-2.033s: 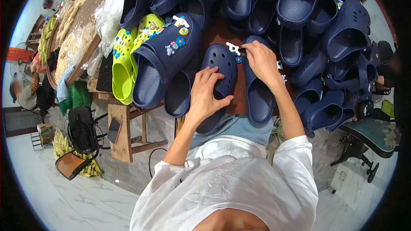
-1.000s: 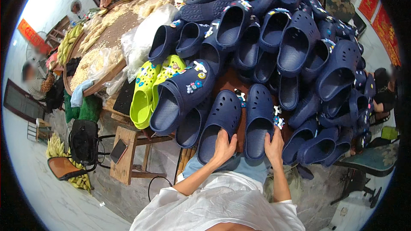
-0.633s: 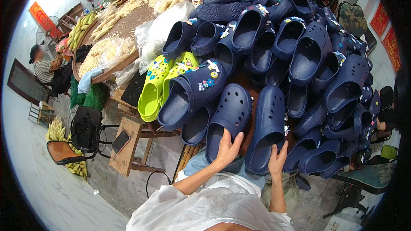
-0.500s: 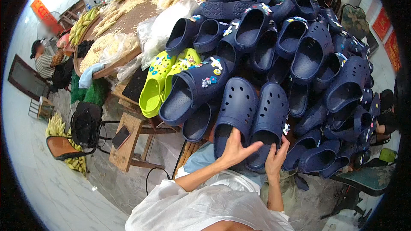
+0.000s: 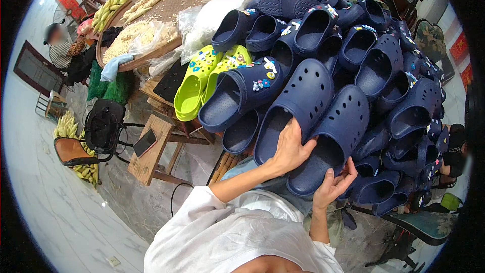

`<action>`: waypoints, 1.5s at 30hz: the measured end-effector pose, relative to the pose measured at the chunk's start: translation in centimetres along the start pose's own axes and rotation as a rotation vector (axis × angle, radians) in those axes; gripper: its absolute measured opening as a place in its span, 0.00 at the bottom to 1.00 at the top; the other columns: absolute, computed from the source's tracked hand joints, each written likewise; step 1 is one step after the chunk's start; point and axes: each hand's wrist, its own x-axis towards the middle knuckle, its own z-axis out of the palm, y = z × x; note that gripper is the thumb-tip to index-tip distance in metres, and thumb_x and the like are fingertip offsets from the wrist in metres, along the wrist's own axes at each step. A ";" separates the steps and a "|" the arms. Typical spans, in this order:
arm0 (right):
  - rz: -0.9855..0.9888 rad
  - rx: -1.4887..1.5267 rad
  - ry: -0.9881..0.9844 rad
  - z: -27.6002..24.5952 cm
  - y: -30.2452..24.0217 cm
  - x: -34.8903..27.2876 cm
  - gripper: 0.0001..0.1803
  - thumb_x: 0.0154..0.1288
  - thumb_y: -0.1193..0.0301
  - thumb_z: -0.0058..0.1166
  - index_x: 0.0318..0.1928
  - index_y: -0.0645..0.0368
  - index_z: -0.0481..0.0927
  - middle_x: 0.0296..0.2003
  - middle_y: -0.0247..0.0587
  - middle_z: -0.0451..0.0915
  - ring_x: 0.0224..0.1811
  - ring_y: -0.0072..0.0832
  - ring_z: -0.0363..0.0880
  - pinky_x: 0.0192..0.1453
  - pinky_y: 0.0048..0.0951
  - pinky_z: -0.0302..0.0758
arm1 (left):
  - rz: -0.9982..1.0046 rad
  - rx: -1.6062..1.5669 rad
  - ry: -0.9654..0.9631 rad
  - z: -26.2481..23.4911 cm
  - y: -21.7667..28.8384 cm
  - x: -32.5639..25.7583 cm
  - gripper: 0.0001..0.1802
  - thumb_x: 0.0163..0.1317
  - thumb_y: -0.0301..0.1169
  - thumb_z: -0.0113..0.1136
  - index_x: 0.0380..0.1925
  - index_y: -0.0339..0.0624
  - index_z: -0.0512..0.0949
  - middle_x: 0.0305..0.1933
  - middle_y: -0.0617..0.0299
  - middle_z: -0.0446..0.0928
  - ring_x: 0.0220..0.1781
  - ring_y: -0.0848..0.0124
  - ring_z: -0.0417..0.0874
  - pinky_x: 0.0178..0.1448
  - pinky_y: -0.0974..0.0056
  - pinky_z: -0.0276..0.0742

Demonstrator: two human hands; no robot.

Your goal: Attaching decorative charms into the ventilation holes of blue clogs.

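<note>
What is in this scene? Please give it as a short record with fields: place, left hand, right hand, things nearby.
place: a table heaped with navy blue clogs
left hand: the left hand lies on the heel end of one navy clog
right hand: the right hand supports the heel of a second navy clog beside the first
pile: many more navy clogs, some with small charms
other shoes: a lime green pair at the left of the pile
nearby: a phone on a wooden bench, a black bag on a chair

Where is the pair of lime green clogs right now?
In the head view, the lime green clogs lie upper left of centre, at the left edge of the navy clog pile, beside a navy clog with charms.
</note>
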 end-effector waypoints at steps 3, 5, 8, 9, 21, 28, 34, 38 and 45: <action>-0.015 0.052 -0.021 0.2 -0.8 0.2 0.32 0.66 0.66 0.53 0.66 0.69 0.60 0.54 0.45 0.61 0.56 0.32 0.63 0.62 0.35 0.60 | -0.019 -0.020 -0.014 -1.3 1.1 1.5 0.38 0.53 0.25 0.65 0.64 0.29 0.61 0.58 0.34 0.76 0.61 0.38 0.77 0.64 0.50 0.72; -0.046 0.079 -0.034 0.8 -1.5 0.5 0.33 0.67 0.64 0.54 0.66 0.69 0.60 0.54 0.45 0.61 0.56 0.32 0.63 0.62 0.35 0.61 | 0.090 -0.071 -0.032 -2.3 1.4 2.5 0.42 0.52 0.27 0.63 0.65 0.21 0.55 0.55 0.26 0.73 0.58 0.32 0.74 0.63 0.45 0.70; -0.114 0.118 -0.077 1.3 -2.3 0.8 0.34 0.67 0.61 0.55 0.65 0.69 0.60 0.55 0.45 0.61 0.56 0.32 0.65 0.60 0.36 0.64 | 0.103 -0.078 -0.053 -4.6 2.5 4.6 0.42 0.53 0.27 0.61 0.66 0.25 0.55 0.58 0.28 0.73 0.60 0.33 0.73 0.64 0.45 0.70; -0.153 0.131 -0.106 1.3 -2.5 0.8 0.34 0.67 0.60 0.55 0.65 0.69 0.60 0.55 0.46 0.61 0.55 0.33 0.66 0.59 0.36 0.66 | 0.144 -0.100 -0.071 -5.4 2.6 5.5 0.42 0.53 0.28 0.62 0.67 0.27 0.55 0.58 0.29 0.73 0.61 0.34 0.74 0.64 0.46 0.70; -0.114 0.053 -0.296 3.6 -1.0 -0.5 0.14 0.62 0.81 0.56 0.49 0.63 0.78 0.45 0.48 0.73 0.45 0.35 0.74 0.47 0.32 0.77 | 0.179 -0.085 0.036 -16.9 2.8 19.6 0.24 0.57 0.29 0.68 0.52 0.33 0.76 0.45 0.59 0.83 0.46 0.70 0.83 0.55 0.65 0.78; -0.007 -0.075 -0.456 3.2 0.2 -1.1 0.11 0.62 0.80 0.55 0.46 0.62 0.79 0.44 0.49 0.75 0.43 0.39 0.76 0.48 0.36 0.75 | 0.274 0.404 0.284 -19.7 -8.9 31.9 0.19 0.53 0.32 0.72 0.42 0.32 0.79 0.35 0.60 0.83 0.35 0.72 0.82 0.41 0.66 0.78; -0.057 -0.166 -0.486 3.0 2.0 -1.6 0.12 0.60 0.80 0.55 0.45 0.62 0.80 0.42 0.49 0.76 0.44 0.43 0.77 0.48 0.38 0.75 | 0.087 0.356 0.195 -18.3 -13.1 35.7 0.37 0.45 0.46 0.74 0.47 0.26 0.74 0.47 0.37 0.81 0.53 0.48 0.82 0.58 0.54 0.76; -0.010 -0.168 -0.523 3.2 2.7 -2.1 0.11 0.60 0.80 0.56 0.45 0.62 0.80 0.42 0.49 0.76 0.46 0.44 0.77 0.49 0.39 0.74 | 0.042 0.336 0.056 -17.1 -16.2 36.3 0.40 0.42 0.44 0.75 0.49 0.25 0.72 0.49 0.37 0.80 0.54 0.48 0.82 0.59 0.56 0.77; -0.026 -0.146 -0.597 4.8 3.1 -1.7 0.11 0.60 0.80 0.56 0.44 0.61 0.80 0.42 0.48 0.75 0.46 0.46 0.77 0.50 0.41 0.74 | -0.043 0.699 -0.034 -14.5 -12.8 33.2 0.42 0.42 0.43 0.76 0.51 0.26 0.68 0.51 0.31 0.78 0.58 0.42 0.80 0.61 0.53 0.77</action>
